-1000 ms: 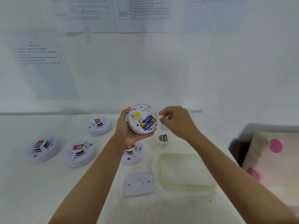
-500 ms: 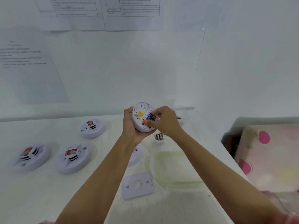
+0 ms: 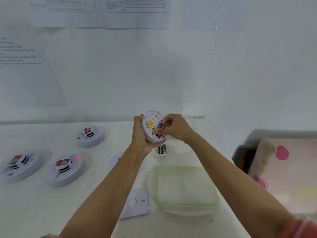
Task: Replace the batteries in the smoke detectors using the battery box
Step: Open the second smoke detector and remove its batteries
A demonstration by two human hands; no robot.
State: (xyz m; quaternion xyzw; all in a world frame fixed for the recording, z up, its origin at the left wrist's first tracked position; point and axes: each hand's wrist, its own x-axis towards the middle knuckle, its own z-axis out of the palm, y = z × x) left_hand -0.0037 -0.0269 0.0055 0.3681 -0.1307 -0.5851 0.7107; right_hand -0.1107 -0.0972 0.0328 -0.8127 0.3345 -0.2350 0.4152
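My left hand (image 3: 141,136) grips a white round smoke detector (image 3: 151,124) above the table, its back turned toward me. A yellow label and blue-and-yellow batteries (image 3: 160,126) show in its open compartment. My right hand (image 3: 175,126) has its thumb and fingers curled onto those batteries. Two black batteries (image 3: 162,149) lie on the table just below the detector. A flat white cover plate (image 3: 135,204) lies near the front, partly behind my left forearm.
Three more detectors stand on the white table (image 3: 42,206): one at the back (image 3: 90,136), one at far left (image 3: 20,165), one (image 3: 64,169) showing a red light. Another (image 3: 115,160) hides behind my left forearm. A clear green-rimmed box (image 3: 186,186) sits front right. A pink-dotted cloth (image 3: 288,170) lies right.
My right hand has come from beside the detector onto its battery compartment and now pinches the batteries. The detector is tilted more to the right. The view has shifted slightly.
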